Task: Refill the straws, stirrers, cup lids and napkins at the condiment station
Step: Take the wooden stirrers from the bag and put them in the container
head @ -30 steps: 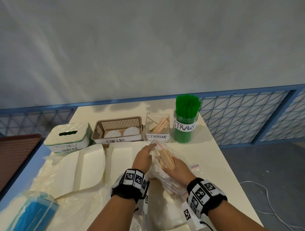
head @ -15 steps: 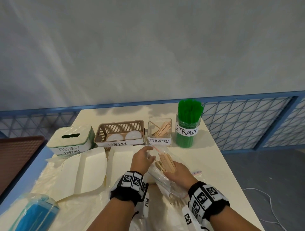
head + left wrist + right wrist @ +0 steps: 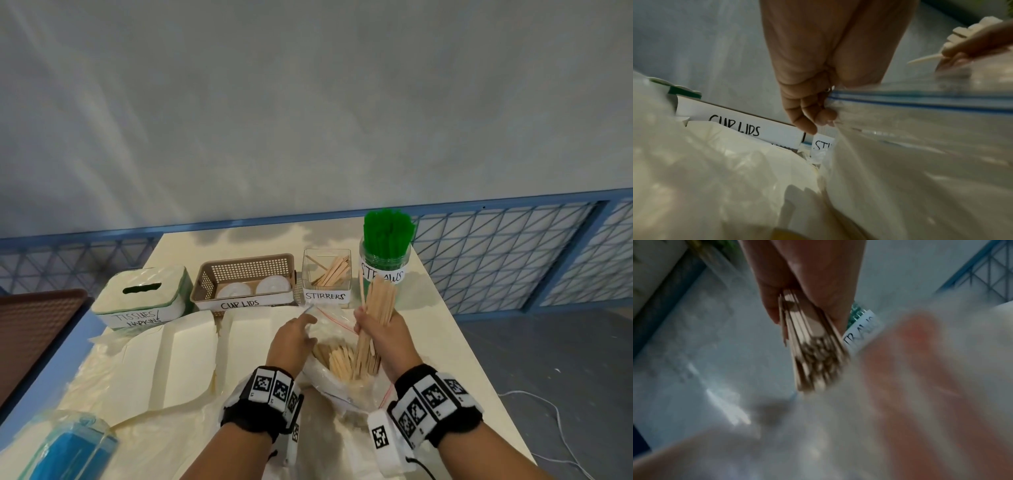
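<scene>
My right hand (image 3: 378,327) grips a thick bundle of wooden stirrers (image 3: 378,301), lifted upright out of a clear zip bag (image 3: 330,325); the bundle (image 3: 812,344) shows close up in the right wrist view. My left hand (image 3: 294,337) pinches the bag's rim (image 3: 920,99) and holds its mouth apart. More stirrers (image 3: 342,359) lie inside the bag. Behind stand the clear STIRRERS box (image 3: 327,277), the STRAWS jar (image 3: 385,253) of green straws, the CUP LIDS basket (image 3: 245,274) with two white lids, and the TISSUES/NAPKINS box (image 3: 142,298).
An opened white cardboard box (image 3: 171,356) lies flat at left on crumpled clear plastic. A blue packet (image 3: 65,452) in plastic sits at the front left corner. The table's right edge (image 3: 479,359) drops to the floor; a blue mesh railing (image 3: 513,257) runs behind.
My right hand has pulled a bundle of stirrers up out of the bag and raised it toward the STIRRERS box. The left hand keeps hold of the bag's rim.
</scene>
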